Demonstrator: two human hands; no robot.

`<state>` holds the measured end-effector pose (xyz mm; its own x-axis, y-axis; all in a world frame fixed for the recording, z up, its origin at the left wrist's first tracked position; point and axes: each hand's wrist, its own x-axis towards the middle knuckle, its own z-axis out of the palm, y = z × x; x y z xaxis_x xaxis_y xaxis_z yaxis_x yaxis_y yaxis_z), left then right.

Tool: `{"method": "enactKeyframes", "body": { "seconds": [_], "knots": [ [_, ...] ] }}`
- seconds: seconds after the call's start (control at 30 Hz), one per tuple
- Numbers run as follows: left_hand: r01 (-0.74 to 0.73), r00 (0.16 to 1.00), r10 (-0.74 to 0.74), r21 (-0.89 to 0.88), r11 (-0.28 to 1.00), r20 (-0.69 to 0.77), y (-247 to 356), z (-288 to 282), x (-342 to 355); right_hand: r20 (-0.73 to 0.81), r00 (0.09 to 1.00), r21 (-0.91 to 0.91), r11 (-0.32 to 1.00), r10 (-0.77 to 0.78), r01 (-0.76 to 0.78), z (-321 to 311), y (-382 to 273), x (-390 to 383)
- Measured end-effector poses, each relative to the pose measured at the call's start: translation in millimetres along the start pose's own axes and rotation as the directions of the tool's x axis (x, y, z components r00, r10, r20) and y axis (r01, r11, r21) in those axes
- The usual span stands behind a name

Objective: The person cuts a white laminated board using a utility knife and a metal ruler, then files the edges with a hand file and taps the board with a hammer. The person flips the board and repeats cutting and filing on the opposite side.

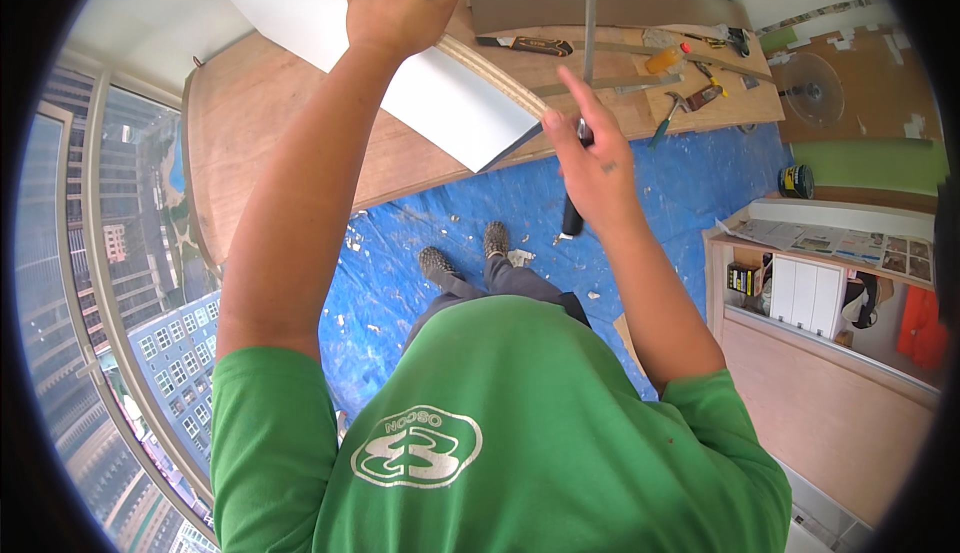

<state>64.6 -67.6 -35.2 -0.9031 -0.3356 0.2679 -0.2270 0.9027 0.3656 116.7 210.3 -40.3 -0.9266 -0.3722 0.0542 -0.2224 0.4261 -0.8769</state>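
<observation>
A white-faced board with a bare wooden edge stands tilted over the workbench, its near corner pointing toward me. My left hand is closed over the board's upper edge, with the thumb lifted off to the side. My right hand grips the black handle of a long, narrow metal file, whose blade points up and away. Its index finger stretches along the blade, and the thumb lies by the board's near corner. Whether the file touches the edge, I cannot tell.
On the wooden workbench lie an orange-and-black handled tool, a yellow bottle, a hammer and wood strips. Blue sheeting with scattered scraps covers the floor. A shelf unit stands right, a window left.
</observation>
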Motion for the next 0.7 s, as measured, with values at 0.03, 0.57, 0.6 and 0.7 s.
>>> {"method": "enactKeyframes", "body": {
  "seconds": [0.03, 0.57, 0.6, 0.7],
  "knots": [
    [-0.006, 1.000, 0.006, -0.014, 1.000, -0.005, -0.2, -0.1, -0.3, 0.005, 1.000, 0.008, 1.000, 0.018, -0.018, 5.4, -0.6, 8.9],
    [-0.011, 1.000, 0.011, -0.015, 1.000, -0.023, -2.2, 4.2, 1.9, 0.011, 1.000, 0.200, 0.979, 0.030, -0.031, 2.0, 4.1, 5.8],
    [-0.013, 1.000, 0.012, -0.020, 1.000, -0.023, -2.5, 4.1, 2.1, -0.040, 0.997, 0.116, 0.992, 0.060, -0.055, -3.6, 5.2, -1.4],
    [-0.021, 0.999, 0.022, 0.008, 1.000, -0.031, -2.6, 4.2, -0.6, -0.063, 0.998, -0.103, 0.995, 0.008, -0.014, -27.2, 4.3, -32.6]
  ]
}}
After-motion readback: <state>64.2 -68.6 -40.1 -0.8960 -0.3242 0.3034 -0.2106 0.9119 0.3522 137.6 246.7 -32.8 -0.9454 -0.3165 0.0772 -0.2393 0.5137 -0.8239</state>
